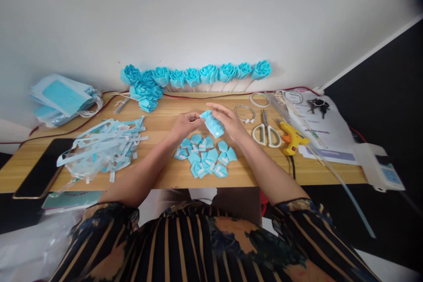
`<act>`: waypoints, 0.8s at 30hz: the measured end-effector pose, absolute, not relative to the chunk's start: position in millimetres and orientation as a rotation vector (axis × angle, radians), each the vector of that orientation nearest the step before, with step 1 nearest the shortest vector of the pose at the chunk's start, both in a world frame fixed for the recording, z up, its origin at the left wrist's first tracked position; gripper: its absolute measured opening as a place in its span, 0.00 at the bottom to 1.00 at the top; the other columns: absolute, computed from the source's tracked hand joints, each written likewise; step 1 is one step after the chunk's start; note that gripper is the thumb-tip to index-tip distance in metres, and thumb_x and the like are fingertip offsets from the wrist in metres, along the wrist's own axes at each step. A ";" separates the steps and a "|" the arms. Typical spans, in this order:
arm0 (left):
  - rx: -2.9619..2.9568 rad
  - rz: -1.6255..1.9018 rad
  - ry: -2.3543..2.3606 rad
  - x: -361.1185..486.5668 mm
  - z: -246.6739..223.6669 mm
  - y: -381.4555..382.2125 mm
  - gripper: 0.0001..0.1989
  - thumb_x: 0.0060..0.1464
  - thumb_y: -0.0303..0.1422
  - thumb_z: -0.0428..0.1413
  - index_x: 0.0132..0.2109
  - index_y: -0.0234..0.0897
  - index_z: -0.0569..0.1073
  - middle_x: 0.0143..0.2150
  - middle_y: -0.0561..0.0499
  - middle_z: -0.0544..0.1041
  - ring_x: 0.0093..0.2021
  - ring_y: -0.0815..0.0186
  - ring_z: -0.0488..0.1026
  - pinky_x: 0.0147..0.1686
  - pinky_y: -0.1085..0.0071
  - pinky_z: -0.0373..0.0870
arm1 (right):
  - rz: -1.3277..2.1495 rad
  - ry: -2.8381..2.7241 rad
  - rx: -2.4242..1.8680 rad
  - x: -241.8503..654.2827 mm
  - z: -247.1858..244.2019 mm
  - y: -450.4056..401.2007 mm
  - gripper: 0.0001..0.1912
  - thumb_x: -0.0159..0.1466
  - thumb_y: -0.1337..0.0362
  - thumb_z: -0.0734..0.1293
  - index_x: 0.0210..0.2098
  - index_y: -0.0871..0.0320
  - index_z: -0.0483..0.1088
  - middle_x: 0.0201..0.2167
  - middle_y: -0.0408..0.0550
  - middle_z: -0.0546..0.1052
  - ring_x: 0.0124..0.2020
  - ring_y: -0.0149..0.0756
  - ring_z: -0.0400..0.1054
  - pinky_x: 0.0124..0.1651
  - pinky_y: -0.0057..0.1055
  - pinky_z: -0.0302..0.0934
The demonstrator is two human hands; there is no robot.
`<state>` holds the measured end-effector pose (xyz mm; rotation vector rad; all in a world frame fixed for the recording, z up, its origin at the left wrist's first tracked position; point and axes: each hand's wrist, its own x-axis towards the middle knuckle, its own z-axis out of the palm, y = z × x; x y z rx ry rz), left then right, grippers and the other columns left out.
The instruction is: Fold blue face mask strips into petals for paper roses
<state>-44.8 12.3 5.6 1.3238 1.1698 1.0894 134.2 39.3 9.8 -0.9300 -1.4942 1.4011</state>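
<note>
A folded piece of light blue mask fabric (211,124) is held above the table between both hands. My left hand (185,126) pinches its left edge with thumb and forefinger. On the other side, my right hand (230,122) grips it with the thumb, its fingers stretched behind and partly hidden. Just below the hands lies a loose cluster of cut blue fabric petals (211,155), several with white strips on them. White-handled scissors (267,134) rest to the right of my right hand, beside a yellow glue gun (292,139).
Blue fabric flowers (209,73) on sticks lean along the wall. Cut strips (109,143), a phone (42,169) and stacked face masks (62,97) are at left. Tape rings (244,113), papers (325,116), keys (319,105) and a white power box (378,167) are at right.
</note>
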 end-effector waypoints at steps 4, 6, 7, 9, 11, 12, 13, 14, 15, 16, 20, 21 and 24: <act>1.362 1.049 1.178 -42.4 7.7 10.8 0.16 0.43 0.43 0.62 0.27 0.34 0.70 0.19 0.59 0.62 0.21 0.75 0.54 0.23 0.74 0.49 | 1.398 -1.523 -0.929 133.1 9.7 37.7 0.26 0.56 0.56 0.71 0.53 0.54 0.73 0.37 0.43 0.76 0.33 0.30 0.67 0.33 0.26 0.61; 1.375 1.032 1.170 -41.7 8.0 10.5 0.16 0.43 0.43 0.63 0.27 0.34 0.70 0.19 0.59 0.62 0.21 0.75 0.54 0.23 0.74 0.49 | 1.376 -1.522 -0.939 132.5 8.6 37.7 0.25 0.55 0.58 0.71 0.52 0.54 0.74 0.35 0.42 0.74 0.31 0.29 0.66 0.31 0.26 0.60; 1.379 1.027 1.164 -41.5 8.2 10.4 0.17 0.43 0.44 0.63 0.27 0.34 0.70 0.20 0.58 0.63 0.21 0.75 0.54 0.23 0.74 0.49 | 1.372 -1.513 -0.945 132.3 8.1 37.9 0.25 0.55 0.58 0.72 0.52 0.54 0.74 0.34 0.42 0.74 0.30 0.28 0.65 0.30 0.25 0.59; 1.383 1.025 1.153 -41.0 9.1 10.0 0.17 0.43 0.44 0.64 0.26 0.34 0.70 0.20 0.58 0.64 0.21 0.75 0.55 0.23 0.74 0.49 | 1.383 -1.480 -0.950 132.1 7.1 38.5 0.24 0.54 0.58 0.72 0.50 0.55 0.75 0.32 0.41 0.73 0.28 0.27 0.63 0.29 0.25 0.58; 1.379 1.025 1.146 -40.6 10.7 9.5 0.18 0.42 0.44 0.64 0.26 0.34 0.70 0.21 0.57 0.64 0.22 0.75 0.55 0.23 0.74 0.50 | 1.400 -1.449 -0.954 132.3 6.4 39.2 0.23 0.54 0.58 0.72 0.49 0.54 0.76 0.31 0.41 0.73 0.28 0.27 0.63 0.28 0.25 0.58; 1.376 1.025 1.143 -40.6 11.6 9.3 0.18 0.41 0.44 0.65 0.26 0.34 0.70 0.20 0.57 0.64 0.22 0.75 0.55 0.23 0.75 0.50 | 1.408 -1.440 -0.958 132.6 6.2 39.6 0.23 0.54 0.57 0.72 0.49 0.54 0.76 0.31 0.41 0.73 0.27 0.27 0.63 0.29 0.25 0.58; 1.372 1.026 1.141 -40.8 12.4 9.2 0.18 0.41 0.44 0.65 0.26 0.34 0.70 0.20 0.58 0.64 0.22 0.76 0.55 0.23 0.75 0.50 | 1.416 -1.435 -0.962 133.1 6.0 40.1 0.23 0.55 0.56 0.71 0.49 0.54 0.76 0.31 0.41 0.74 0.28 0.28 0.64 0.29 0.26 0.59; 1.366 1.030 1.138 -41.2 13.0 9.3 0.18 0.40 0.45 0.65 0.26 0.34 0.71 0.20 0.58 0.64 0.22 0.76 0.55 0.23 0.75 0.50 | 1.424 -1.432 -0.963 133.7 5.9 40.7 0.23 0.56 0.55 0.71 0.50 0.54 0.76 0.32 0.42 0.75 0.29 0.28 0.65 0.31 0.26 0.60; 1.357 1.043 1.138 -42.0 13.5 9.5 0.18 0.40 0.45 0.65 0.26 0.34 0.71 0.19 0.58 0.63 0.21 0.76 0.54 0.23 0.75 0.49 | 1.431 -1.427 -0.961 134.3 5.8 41.4 0.23 0.57 0.54 0.70 0.51 0.54 0.75 0.34 0.43 0.77 0.30 0.29 0.67 0.32 0.27 0.62; 1.341 1.067 1.142 -43.0 13.7 10.0 0.18 0.41 0.45 0.65 0.26 0.34 0.70 0.19 0.58 0.62 0.21 0.76 0.54 0.23 0.75 0.49 | 1.434 -1.419 -0.959 135.0 5.8 42.2 0.24 0.58 0.53 0.69 0.52 0.53 0.75 0.36 0.44 0.78 0.32 0.30 0.68 0.35 0.28 0.63; 1.248 1.207 1.166 -48.4 13.9 13.1 0.17 0.43 0.43 0.63 0.26 0.35 0.68 0.17 0.59 0.61 0.19 0.76 0.53 0.22 0.74 0.49 | 1.406 -1.408 -0.946 135.9 5.1 45.6 0.24 0.61 0.52 0.67 0.54 0.54 0.73 0.46 0.46 0.79 0.42 0.34 0.71 0.44 0.30 0.65; 1.232 1.232 1.169 -49.5 13.7 13.8 0.17 0.43 0.42 0.63 0.26 0.35 0.67 0.17 0.59 0.61 0.19 0.76 0.54 0.22 0.75 0.49 | 1.398 -1.414 -0.936 135.8 4.8 46.1 0.23 0.61 0.51 0.67 0.53 0.54 0.74 0.48 0.47 0.78 0.44 0.35 0.71 0.46 0.31 0.65; 1.213 1.253 1.169 -50.8 12.1 15.2 0.17 0.43 0.42 0.64 0.26 0.35 0.68 0.18 0.59 0.62 0.19 0.76 0.54 0.21 0.75 0.50 | 1.400 -1.420 -0.900 134.9 4.9 45.9 0.22 0.62 0.52 0.67 0.52 0.54 0.74 0.52 0.47 0.77 0.48 0.36 0.70 0.49 0.31 0.64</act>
